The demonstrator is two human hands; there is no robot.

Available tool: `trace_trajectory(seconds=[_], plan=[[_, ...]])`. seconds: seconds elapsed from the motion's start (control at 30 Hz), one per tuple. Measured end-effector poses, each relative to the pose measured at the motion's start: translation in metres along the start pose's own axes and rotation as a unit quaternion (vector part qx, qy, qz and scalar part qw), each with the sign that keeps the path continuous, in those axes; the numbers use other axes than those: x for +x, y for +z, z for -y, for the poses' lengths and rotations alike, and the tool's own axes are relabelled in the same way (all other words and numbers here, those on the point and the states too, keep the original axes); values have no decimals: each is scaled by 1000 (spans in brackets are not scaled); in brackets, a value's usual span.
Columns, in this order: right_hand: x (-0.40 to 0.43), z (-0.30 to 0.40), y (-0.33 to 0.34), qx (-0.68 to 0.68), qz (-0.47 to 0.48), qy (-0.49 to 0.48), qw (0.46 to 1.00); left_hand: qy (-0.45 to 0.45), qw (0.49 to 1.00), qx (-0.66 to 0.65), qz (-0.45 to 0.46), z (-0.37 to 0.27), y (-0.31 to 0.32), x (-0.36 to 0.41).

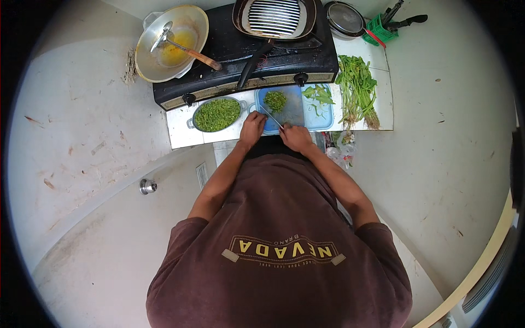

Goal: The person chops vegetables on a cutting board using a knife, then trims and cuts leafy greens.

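My right hand (296, 136) grips a knife (272, 117) at the near edge of a blue cutting board (292, 110). The blade slants up and left across the board, its tip close to a pile of chopped greens (275, 101). By the board's near left corner is my left hand (253, 128), fingers bunched near the blade; whether they pinch anything is too small to tell. On the board's lighter right part lie loose green leaves (320, 95). To the left, an oval two-handled dish (190, 124) is full of finely chopped greens (217, 115).
Behind the board stands a black gas stove (223, 49) bearing a wok (143, 61) with a ladle (201, 58) and a grill pan (238, 22). Its handle (254, 63) juts toward me. Rooted greens (357, 88), a strainer (345, 18) and a green knife basket (379, 32) are at right.
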State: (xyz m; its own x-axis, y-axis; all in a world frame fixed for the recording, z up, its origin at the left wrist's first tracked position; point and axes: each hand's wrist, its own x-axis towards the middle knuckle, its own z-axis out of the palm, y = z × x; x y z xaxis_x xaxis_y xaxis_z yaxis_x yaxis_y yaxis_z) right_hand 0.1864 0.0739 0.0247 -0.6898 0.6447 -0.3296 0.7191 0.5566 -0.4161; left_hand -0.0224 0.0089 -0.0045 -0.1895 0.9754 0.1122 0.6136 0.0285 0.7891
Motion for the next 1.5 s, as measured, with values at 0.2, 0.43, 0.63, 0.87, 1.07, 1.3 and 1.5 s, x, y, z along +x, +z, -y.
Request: trace_trajectory(seconds=[0.2,0.43,0.63,0.87,1.07,1.3,1.5], plan=[[-1,15,6,-20,17,21,999,28,999,-6,18,7,-7,1],[8,16,21,-21,-27,41,999,81,996,5,41,11,-13,7],[2,18,9,-10,-25,84,996,113,991,15,64,21,-17,7],[-5,21,3,3,-3,85,996,64,996,-20,53,16,-17,11],[-10,32,1,-1,6,82,997,63,995,-32,65,18,-19,9],[-7,38,13,7,-15,92,996,32,996,-24,76,17,-16,9],[5,35,24,8,-53,84,995,84,994,21,73,19,-12,7]])
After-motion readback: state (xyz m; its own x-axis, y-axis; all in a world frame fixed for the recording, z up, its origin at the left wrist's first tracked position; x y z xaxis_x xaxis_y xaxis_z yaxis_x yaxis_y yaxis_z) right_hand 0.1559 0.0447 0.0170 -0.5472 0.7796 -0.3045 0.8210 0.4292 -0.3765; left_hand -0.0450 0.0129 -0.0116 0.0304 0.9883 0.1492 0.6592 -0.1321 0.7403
